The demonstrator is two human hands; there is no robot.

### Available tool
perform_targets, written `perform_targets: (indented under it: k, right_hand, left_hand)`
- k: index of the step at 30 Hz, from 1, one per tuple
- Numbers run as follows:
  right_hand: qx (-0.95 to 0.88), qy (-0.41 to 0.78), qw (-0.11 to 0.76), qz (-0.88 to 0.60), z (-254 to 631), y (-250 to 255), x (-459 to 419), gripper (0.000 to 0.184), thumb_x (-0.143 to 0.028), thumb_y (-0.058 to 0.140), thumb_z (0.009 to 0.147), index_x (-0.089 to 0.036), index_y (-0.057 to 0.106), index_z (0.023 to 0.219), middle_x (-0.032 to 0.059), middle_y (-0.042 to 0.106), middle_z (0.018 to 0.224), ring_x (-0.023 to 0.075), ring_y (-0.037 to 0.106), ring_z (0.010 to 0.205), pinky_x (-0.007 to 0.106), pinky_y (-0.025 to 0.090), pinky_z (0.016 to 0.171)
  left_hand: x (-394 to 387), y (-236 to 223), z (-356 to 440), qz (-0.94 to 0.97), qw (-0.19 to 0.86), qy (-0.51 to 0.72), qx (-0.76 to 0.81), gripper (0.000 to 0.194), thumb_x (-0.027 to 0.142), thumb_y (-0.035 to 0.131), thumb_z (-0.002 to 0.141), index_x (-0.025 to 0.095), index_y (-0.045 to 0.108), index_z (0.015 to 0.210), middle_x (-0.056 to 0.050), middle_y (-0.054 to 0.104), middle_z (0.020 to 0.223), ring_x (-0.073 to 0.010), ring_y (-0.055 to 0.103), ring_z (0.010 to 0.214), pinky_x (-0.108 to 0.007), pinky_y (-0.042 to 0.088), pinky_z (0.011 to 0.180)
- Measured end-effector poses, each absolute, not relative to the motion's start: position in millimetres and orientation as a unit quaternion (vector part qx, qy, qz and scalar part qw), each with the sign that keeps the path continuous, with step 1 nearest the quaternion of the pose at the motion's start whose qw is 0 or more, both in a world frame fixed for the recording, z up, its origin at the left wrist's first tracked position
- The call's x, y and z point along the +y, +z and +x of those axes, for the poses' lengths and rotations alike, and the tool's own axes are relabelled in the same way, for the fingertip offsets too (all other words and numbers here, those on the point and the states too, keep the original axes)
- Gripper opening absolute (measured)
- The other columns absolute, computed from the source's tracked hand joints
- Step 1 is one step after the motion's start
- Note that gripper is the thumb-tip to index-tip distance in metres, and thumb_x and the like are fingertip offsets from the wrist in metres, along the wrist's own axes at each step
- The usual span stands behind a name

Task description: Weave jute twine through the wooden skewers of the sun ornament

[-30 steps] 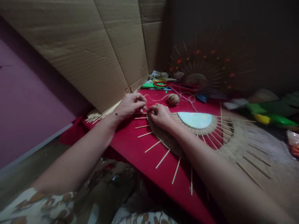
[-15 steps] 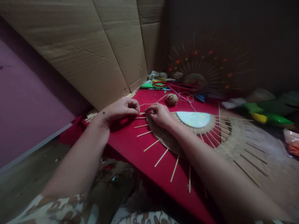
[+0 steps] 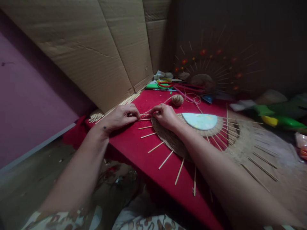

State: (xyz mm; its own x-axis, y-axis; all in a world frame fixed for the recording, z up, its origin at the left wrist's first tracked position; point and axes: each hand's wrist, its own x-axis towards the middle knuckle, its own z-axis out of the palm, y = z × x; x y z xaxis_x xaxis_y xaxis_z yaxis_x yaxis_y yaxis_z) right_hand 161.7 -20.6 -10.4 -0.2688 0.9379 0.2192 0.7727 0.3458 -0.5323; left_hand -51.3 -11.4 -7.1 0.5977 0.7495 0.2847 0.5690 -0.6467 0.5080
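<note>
A half-round woven twine piece (image 3: 165, 135) with thin wooden sticks (image 3: 157, 147) fanning out of its rim lies on the red cloth. Its inner edge borders a pale blue half disc (image 3: 200, 120). My right hand (image 3: 165, 116) is closed at the piece's far left corner, fingertips pinching the woven edge by the outermost stick. To its left, my left hand (image 3: 121, 116) is closed with thumb and fingers together on the twine (image 3: 145, 114) beside that stick's end. Behind my right hand sits a ball of twine (image 3: 177, 100), its strand leading toward my fingers.
A tall cardboard sheet (image 3: 96, 48) stands at the back left, with bundled sticks (image 3: 96, 115) at its foot. Red-handled scissors (image 3: 165, 84) lie behind. Another woven arc (image 3: 242, 143) is at right, beside a green and yellow packet (image 3: 270, 120). The red table's edge (image 3: 134, 166) faces me.
My left hand has shifted slightly left and down, drawing the twine lower between my hands. My right hand stays at the woven corner. The view has tilted a little.
</note>
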Motion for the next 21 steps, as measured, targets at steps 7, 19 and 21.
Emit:
perform_targets:
  k: [7,19,21]
  right_hand:
    - [-0.787,0.162,0.259,-0.537,162.8,-13.7,-18.4,0.027,-0.011,0.055,0.079,-0.022,0.076,0.092,0.0052,0.072,0.09,0.0173,0.063,0.084,0.028,0.043,0.079]
    - [-0.783,0.189,0.257,-0.534,163.8,-10.6,-16.6,0.025,-0.011,0.056,0.079,-0.021,0.075,0.094,0.0042,0.072,0.088,0.0183,0.063,0.086,0.032,0.043,0.081]
    - [-0.783,0.189,0.262,-0.532,163.8,-11.3,-16.2,0.026,-0.011,0.057,0.079,-0.02,0.075,0.095,0.0045,0.072,0.088,0.0185,0.063,0.086,0.033,0.043,0.082]
  left_hand:
    - [-11.7,-10.7,-55.8,0.874,0.193,0.253,0.369,0.018,0.029,0.054,0.077,0.017,0.067,0.072,-0.002,0.062,0.073,-0.0125,0.055,0.071,-0.024,0.043,0.07]
    - [-19.7,-16.2,-53.4,0.856,0.147,0.273,0.414,0.019,0.028,0.053,0.075,0.015,0.066,0.071,-0.003,0.061,0.076,-0.0127,0.055,0.072,-0.025,0.042,0.07]
    - [-20.3,-16.3,-53.3,0.856,0.136,0.27,0.419,0.018,0.028,0.053,0.075,0.016,0.065,0.07,-0.002,0.061,0.075,-0.0127,0.054,0.071,-0.025,0.042,0.07]
